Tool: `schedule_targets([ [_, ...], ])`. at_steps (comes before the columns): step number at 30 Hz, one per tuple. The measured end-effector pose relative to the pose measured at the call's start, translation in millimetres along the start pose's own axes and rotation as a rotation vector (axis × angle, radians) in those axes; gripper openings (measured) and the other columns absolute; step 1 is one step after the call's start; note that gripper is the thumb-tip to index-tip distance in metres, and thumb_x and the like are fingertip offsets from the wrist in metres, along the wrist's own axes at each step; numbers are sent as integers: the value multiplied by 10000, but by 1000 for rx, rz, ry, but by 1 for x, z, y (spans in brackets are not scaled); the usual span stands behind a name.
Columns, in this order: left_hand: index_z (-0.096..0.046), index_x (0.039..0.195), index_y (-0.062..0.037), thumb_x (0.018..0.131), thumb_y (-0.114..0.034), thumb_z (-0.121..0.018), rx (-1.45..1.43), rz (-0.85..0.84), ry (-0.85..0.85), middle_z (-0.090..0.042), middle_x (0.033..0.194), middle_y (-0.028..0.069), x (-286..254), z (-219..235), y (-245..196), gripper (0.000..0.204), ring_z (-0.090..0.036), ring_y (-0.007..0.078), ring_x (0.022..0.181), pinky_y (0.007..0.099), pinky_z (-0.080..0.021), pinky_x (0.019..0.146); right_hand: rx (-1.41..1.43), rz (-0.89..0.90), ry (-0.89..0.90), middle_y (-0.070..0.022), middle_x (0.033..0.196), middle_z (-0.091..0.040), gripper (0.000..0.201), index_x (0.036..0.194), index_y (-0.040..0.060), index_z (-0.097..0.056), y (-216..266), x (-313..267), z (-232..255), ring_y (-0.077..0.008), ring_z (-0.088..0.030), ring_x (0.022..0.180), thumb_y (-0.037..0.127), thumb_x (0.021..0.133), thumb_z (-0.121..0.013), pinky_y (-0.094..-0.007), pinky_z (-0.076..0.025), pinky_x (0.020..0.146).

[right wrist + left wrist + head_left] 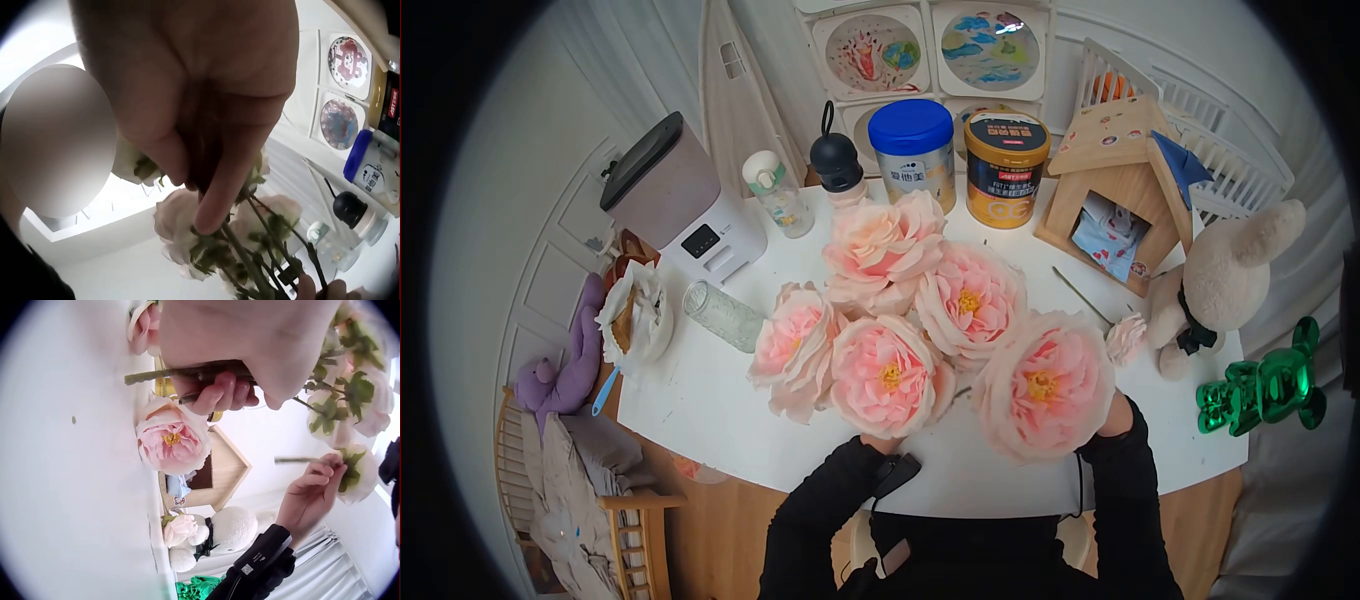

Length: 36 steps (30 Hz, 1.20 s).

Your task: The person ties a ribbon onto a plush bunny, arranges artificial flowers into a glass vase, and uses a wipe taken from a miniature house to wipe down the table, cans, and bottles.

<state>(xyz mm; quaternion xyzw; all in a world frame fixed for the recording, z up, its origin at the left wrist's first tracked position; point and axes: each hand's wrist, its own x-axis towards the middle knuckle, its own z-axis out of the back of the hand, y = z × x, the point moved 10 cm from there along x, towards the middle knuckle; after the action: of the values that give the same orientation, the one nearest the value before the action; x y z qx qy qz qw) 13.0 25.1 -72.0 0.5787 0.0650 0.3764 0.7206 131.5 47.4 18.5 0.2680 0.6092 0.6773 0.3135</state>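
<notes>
My left hand [250, 356] grips the green stems [156, 376] of a bunch of pale pink, peony-like flowers [888, 375]. Their wide heads hide most of that hand in the head view. On the right, my right hand [312, 494] pinches a single pink flower [1045, 385] close under its head, its short stem [294, 460] sticking out past the fingers. This bloom faces up beside the bunch and covers much of the right hand in the head view. A smaller pink flower [1126, 340] with a thin stem lies on the white table [1000, 485] beyond it.
Left of the bunch is a textured clear glass vase [725, 315]. Behind stand a feeder-like machine [700, 215], a bottle [780, 195], a black-topped bottle [837, 160] and two tins [912, 150]. A wooden house [1115, 190], plush rabbit [1225, 275] and green figure [1265, 380] line the right.
</notes>
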Motion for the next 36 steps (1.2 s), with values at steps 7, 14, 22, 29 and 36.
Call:
schedule_targets([
  [7, -509, 1160, -36, 930, -260, -540, 3056, -1049, -366, -581, 981, 113, -11, -47, -7, 322, -537, 208, 815, 297, -496, 767, -99, 250, -319, -102, 1223, -570, 628, 1207, 54, -547, 6, 13, 25, -228, -580, 1081, 193, 667, -837, -332, -463, 936],
  [14, -498, 1263, -42, 931, -253, -555, 3539, -1117, -638, -620, 1019, 124, -25, -54, -10, 397, -585, 230, 885, 301, -486, 828, -540, 615, -206, -136, 1102, -634, 465, 1101, 24, -619, 77, -9, -15, -322, -651, 872, 129, 681, -786, -342, -535, 764],
  [22, -498, 1264, -43, 930, -251, -556, 3559, -1119, -612, -620, 1026, 123, -24, -56, -12, 398, -585, 231, 894, 303, -485, 833, -427, 608, -245, -128, 1074, -635, 496, 1123, 24, -612, 59, -13, -17, -301, -648, 876, 135, 675, -794, -340, -538, 742],
  [29, -498, 1266, -44, 929, -249, -558, 3609, -1096, -557, -620, 1032, 123, -13, -60, -6, 399, -585, 232, 901, 304, -484, 837, -572, 551, -362, -151, 1029, -640, 452, 1076, 11, -608, 72, -2, -18, -326, -642, 861, 107, 669, -780, -357, -531, 754],
  [36, -497, 1268, -45, 929, -248, -559, 3617, -1010, -588, -620, 1038, 123, -9, -48, -19, 400, -586, 233, 908, 306, -483, 841, -549, 554, -289, -153, 971, -639, 428, 1059, -1, -590, 72, 0, -31, -350, -626, 828, 105, 681, -760, -387, -519, 734],
])
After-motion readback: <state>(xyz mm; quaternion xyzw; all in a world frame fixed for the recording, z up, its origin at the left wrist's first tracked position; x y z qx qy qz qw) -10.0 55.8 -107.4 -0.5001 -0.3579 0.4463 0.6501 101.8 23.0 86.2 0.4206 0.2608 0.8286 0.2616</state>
